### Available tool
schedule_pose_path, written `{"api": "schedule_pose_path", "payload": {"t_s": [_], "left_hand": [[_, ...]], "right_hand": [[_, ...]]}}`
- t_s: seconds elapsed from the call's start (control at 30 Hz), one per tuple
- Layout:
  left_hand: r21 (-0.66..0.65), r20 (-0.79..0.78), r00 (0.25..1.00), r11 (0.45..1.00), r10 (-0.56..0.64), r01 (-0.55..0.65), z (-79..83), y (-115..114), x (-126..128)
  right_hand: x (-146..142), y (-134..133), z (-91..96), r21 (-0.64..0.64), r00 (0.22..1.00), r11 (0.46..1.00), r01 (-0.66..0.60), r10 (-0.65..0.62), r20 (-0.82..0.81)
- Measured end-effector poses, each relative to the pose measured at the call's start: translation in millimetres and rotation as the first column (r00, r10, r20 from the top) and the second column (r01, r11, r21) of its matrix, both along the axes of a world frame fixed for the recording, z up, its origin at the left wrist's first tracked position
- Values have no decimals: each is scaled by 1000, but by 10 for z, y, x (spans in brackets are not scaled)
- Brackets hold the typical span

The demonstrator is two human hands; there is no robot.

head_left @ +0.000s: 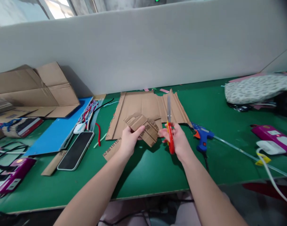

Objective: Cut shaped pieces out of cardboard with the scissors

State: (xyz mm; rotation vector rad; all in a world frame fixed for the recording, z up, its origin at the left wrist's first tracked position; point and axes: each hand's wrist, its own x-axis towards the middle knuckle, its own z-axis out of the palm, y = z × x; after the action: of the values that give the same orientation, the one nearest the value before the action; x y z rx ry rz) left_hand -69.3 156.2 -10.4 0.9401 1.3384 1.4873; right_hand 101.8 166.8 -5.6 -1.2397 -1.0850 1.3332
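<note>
My left hand [129, 139] is closed on a small folded piece of brown cardboard [145, 127], held just above the green table [143, 169]. My right hand [177, 139] grips red-handled scissors [169, 125]; their blades point up and away from me, close to the cardboard piece's right edge. Behind both hands a larger flat cardboard sheet [138, 108] lies on the table.
A phone [75, 150], a blue sheet [61, 130] and coloured cords [89, 111] lie at the left, with cardboard boxes [35, 89] behind. A blue glue gun [202, 136] sits right of my hand. Patterned fabric [256, 88] and purple items [273, 135] are at the far right.
</note>
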Motion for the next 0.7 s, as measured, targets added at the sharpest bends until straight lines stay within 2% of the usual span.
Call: {"api": "schedule_pose_path", "payload": {"t_s": [0.1, 0.2, 0.4, 0.47, 0.57, 0.6, 0.63, 0.67, 0.7], "left_hand": [[-29, 16, 1000, 999, -22, 22, -42, -26, 34], [-69, 22, 999, 997, -34, 35, -49, -30, 19], [-175, 16, 998, 983, -60, 62, -50, -3, -96], [-213, -81, 994, 976, -70, 51, -25, -11, -143], [-179, -306, 952, 983, -20, -37, 53, -46, -183], [-192, -299, 952, 981, -57, -2, 84, -64, -182], [-242, -223, 962, 965, -157, 101, 114, -85, -173], [-312, -90, 947, 912, -307, 266, 140, -109, -158], [-366, 73, 883, 812, -463, 456, 161, -136, -137]], "right_hand": [[-117, -37, -38, -25, 998, 1000, -9, 11, 68], [-166, -23, -41, -22, 999, 1000, 14, -13, 47], [6, 54, -29, 27, 995, 995, 95, -95, -16], [90, 66, -13, 73, 990, 989, 128, -123, -68], [183, 56, 16, 192, 982, 972, 139, -110, -156], [199, 43, 26, 232, 982, 966, 118, -79, -169], [206, 25, 37, 267, 985, 960, 81, -36, -170], [204, 2, 51, 291, 987, 956, 35, 13, -162], [195, -24, 68, 303, 987, 953, -12, 59, -146]]}}
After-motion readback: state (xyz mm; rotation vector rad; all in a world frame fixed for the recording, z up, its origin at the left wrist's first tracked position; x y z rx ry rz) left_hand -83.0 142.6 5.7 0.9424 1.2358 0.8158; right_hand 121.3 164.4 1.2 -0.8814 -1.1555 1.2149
